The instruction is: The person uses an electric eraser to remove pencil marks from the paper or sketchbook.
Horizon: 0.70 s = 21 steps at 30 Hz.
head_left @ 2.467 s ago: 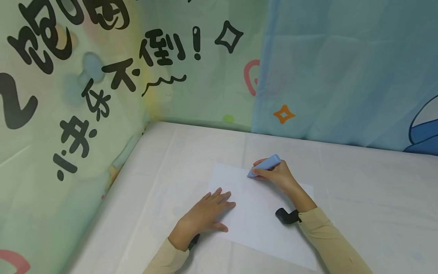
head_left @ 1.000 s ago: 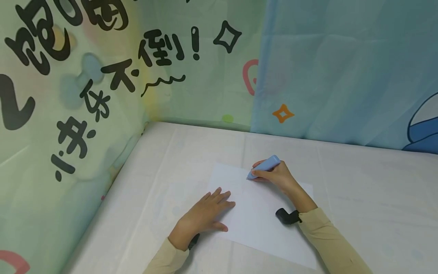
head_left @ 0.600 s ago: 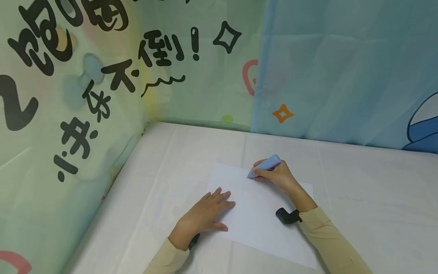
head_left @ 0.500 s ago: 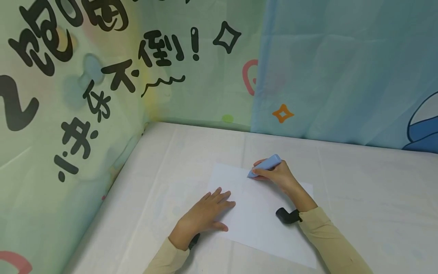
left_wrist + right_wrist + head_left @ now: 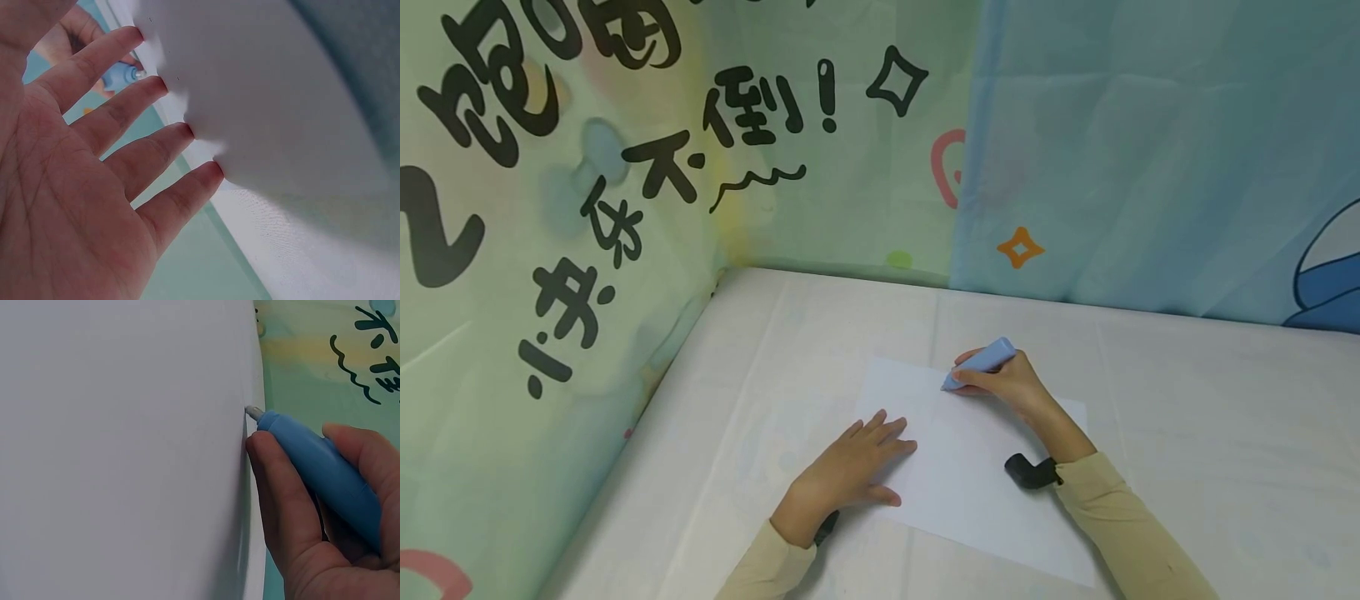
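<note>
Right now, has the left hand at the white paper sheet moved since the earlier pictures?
No, not visibly: in the head view, the left hand keeps its place, below and left of the printed orange four-pointed star.

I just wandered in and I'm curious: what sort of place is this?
Probably a screened-off desk corner for writing or drawing, though I can't be certain: a white-covered table stands by a green backdrop with large lettering, and a blue pen-like tool is held at white paper.
</note>
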### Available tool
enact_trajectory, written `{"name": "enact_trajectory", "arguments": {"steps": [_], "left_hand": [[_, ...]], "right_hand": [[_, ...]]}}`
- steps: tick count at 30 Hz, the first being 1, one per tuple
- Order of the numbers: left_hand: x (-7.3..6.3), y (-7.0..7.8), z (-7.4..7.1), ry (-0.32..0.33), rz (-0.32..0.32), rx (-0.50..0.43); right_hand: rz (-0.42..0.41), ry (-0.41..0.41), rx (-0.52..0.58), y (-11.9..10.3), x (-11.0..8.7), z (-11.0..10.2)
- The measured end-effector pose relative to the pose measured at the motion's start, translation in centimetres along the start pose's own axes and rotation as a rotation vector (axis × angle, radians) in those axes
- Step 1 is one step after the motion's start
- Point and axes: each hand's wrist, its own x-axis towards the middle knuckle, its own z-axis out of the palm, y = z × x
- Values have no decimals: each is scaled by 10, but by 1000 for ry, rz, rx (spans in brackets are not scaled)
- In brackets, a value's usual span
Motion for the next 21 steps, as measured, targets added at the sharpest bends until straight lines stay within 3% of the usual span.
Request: {"name": "enact_trajectory", "arguments": {"steps": [21], "left_hand": [[0,0,1,-5,-7,-11]], "right_hand": [[-10,-31,16,2,0,1]]}}
